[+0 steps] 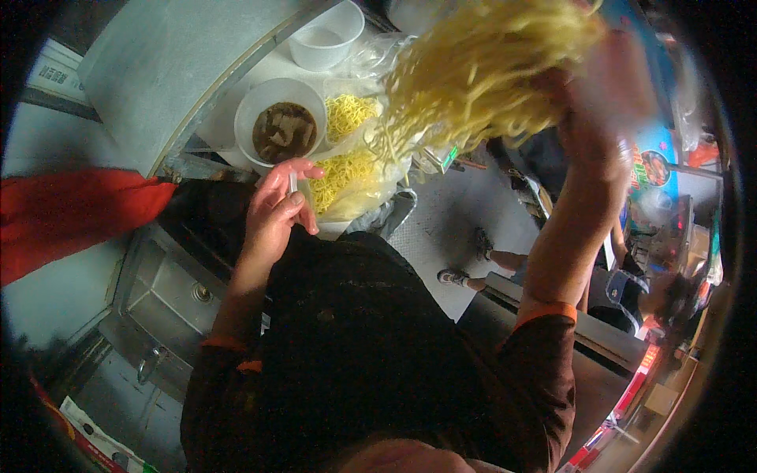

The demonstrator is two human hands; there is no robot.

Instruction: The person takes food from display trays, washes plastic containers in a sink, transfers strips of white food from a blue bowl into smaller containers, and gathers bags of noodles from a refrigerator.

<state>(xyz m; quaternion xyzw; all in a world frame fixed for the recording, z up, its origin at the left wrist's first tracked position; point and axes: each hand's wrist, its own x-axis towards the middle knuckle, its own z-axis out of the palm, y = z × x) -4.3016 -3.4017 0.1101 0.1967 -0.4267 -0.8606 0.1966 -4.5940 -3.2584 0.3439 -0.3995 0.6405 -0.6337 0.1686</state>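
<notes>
My right hand (609, 88), blurred by motion, holds a large loose bunch of yellow noodles (485, 71) up high, with strands hanging to the left. Lower down, my left hand (281, 201) has its thumb and fingers around a narrow pale plastic piece (293, 182); what it belongs to is unclear. Just right of those fingers, more yellow noodles (340, 177) lie in a clear plastic bag (361, 204). Behind them is a smaller heap of noodles (349, 115) in translucent plastic. A round translucent tub (245, 133) of brown liquid with pale pieces stands beyond my left hand.
Another translucent tub (325, 47) stands at the back. To the left are a metal sink (171, 284) and a red cloth (77, 213). A small device (440, 158) with a green light sits past the noodles. At right, a person's legs (502, 260) show above the grey floor (437, 207).
</notes>
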